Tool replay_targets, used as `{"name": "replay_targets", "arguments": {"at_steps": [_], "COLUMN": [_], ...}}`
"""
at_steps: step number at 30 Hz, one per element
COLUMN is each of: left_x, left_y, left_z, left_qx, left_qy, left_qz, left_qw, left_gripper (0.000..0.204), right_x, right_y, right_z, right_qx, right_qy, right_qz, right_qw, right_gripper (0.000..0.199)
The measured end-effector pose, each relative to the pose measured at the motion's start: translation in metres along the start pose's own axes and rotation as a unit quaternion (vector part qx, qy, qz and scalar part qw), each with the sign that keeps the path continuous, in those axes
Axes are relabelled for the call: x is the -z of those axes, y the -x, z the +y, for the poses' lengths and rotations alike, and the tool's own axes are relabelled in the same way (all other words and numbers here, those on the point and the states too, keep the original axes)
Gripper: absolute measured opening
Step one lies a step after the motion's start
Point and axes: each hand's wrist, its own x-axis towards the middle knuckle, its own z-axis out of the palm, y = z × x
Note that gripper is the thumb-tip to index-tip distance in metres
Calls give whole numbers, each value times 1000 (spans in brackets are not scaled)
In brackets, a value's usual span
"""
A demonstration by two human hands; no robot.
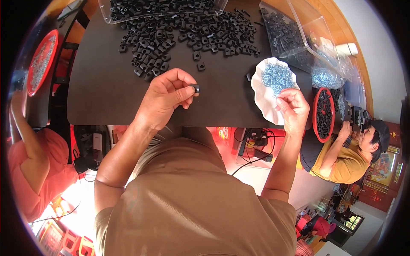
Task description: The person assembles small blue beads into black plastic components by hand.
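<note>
My left hand pinches a small black plastic clip between thumb and fingertips above the dark table. My right hand is over a white wavy-edged dish, which holds a heap of tiny silvery-blue screws. Its thumb and forefinger are pressed together beside the screws; anything between them is too small to make out. Beyond my left hand lies a wide pile of loose black clips, and two of them sit apart at its near side.
A clear bin of black clips stands at the far edge. At the far right are another clear container and a bag of screws. Co-workers sit on both sides, near red trays.
</note>
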Motion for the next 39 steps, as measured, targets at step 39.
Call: {"name": "replay_targets", "arguments": {"at_steps": [39], "left_x": [3], "left_y": [11], "left_z": [-4], "left_qx": [-52], "left_qy": [8], "left_qz": [30], "left_qw": [998], "left_gripper": [11], "right_x": [-157], "right_y": [-9], "right_z": [-38], "right_qx": [-11], "right_qy": [-245], "right_qz": [-124], "right_qw": [961], "right_gripper": [5]}}
